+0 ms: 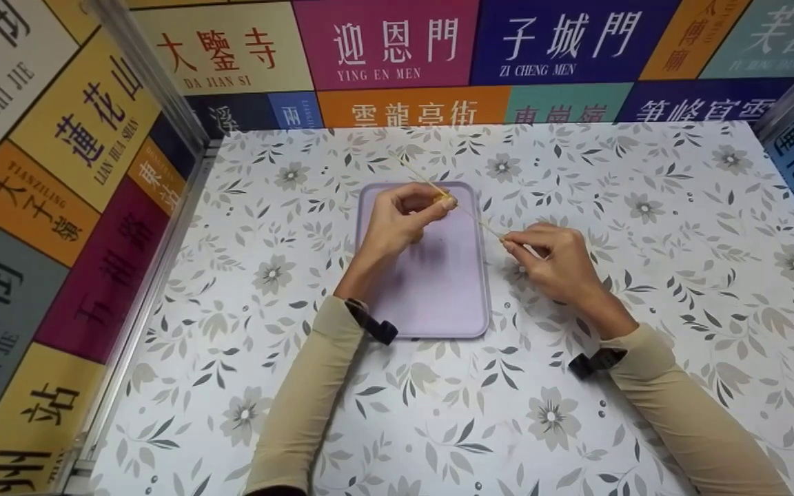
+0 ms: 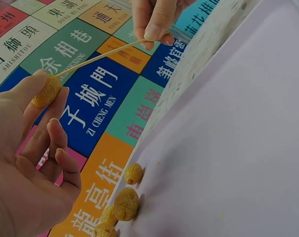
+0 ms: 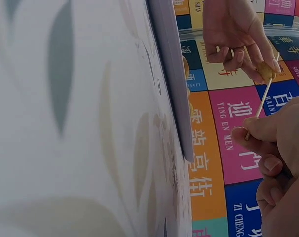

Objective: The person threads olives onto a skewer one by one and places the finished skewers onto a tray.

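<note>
While the left hand (image 1: 397, 219) pinches one ball (image 2: 47, 92)—four more (image 2: 126, 203) nearby—the right (image 1: 559, 265) pinches one stick (image 2: 100, 58).

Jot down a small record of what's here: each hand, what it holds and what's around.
Left hand: pinches a yellow ball
Right hand: pinches one end of a thin stick
Stick: meets the ball, shows again beyond the left hand
Tray: light purple, on the table, below the left hand
More balls: at least four, on the tray
Table: white, leaf-and-flower pattern
Walls: colourful lettered panels
</note>
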The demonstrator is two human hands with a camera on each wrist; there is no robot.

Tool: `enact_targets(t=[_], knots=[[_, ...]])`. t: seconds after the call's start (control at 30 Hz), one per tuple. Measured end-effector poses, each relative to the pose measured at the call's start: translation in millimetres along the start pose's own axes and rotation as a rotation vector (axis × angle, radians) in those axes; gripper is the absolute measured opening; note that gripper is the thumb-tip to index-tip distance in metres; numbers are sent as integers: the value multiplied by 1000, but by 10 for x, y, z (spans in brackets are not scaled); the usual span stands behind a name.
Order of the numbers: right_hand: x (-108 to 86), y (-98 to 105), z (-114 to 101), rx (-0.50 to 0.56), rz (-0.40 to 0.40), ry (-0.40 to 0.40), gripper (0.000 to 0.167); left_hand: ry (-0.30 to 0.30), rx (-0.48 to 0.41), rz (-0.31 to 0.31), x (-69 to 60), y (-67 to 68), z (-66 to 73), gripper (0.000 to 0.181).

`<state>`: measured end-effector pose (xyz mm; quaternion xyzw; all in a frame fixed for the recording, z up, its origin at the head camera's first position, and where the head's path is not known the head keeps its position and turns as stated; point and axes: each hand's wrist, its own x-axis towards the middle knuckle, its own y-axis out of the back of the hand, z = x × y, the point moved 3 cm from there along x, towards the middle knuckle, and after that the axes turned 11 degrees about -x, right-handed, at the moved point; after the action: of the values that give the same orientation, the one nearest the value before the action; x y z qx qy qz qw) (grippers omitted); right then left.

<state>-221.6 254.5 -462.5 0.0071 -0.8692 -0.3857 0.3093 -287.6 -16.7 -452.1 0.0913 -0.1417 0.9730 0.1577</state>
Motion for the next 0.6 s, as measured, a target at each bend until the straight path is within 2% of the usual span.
enact_targets(t=[0.33,0.6], knots=[[-4,-24,-6,1,-1,3,11,-9,41,16,13,-30,-50,14],[-7,-26,-7,0,-12,-7,13,1,15,-2,13,-70,-70,14]])
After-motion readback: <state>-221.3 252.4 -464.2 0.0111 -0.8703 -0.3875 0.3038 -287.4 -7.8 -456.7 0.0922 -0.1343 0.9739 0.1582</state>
